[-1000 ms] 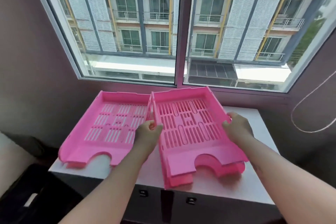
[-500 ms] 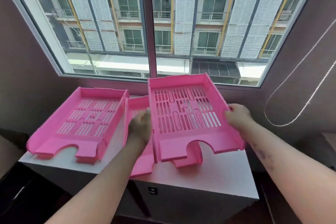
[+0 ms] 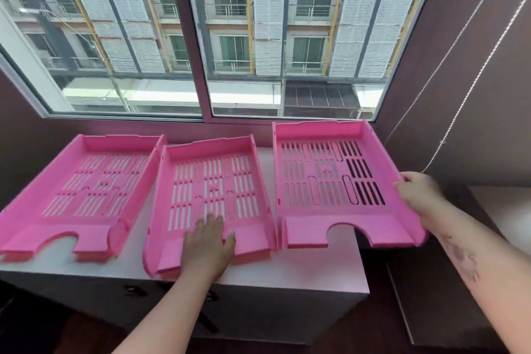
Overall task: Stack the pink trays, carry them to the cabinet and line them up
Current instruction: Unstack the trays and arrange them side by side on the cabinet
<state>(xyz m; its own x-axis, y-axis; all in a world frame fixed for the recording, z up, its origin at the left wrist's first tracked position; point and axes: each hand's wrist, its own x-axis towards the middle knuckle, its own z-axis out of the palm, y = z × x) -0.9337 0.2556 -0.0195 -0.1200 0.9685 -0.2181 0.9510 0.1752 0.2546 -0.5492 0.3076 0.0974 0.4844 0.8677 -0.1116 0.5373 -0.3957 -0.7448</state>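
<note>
Three pink slotted trays stand side by side on the white cabinet top [image 3: 316, 273] under the window. The left tray [image 3: 86, 190] lies alone, untouched. My left hand [image 3: 208, 247] rests flat, fingers spread, on the front floor of the middle tray [image 3: 212, 181]. My right hand [image 3: 419, 195] grips the right wall of the right tray [image 3: 321, 178], whose right side reaches past the cabinet's right edge. The right tray's left wall touches the middle tray's right wall.
A window [image 3: 201, 37] runs along the wall just behind the trays. A bead cord [image 3: 465, 100] hangs at the right beside a dark wall. A lower pale surface [image 3: 505, 210] sits to the right of the cabinet. Cabinet door handles [image 3: 132, 290] show below the top.
The top tray came off the stack and moved right, held by my right hand. My left hand let go of it and now lies flat on the middle tray.
</note>
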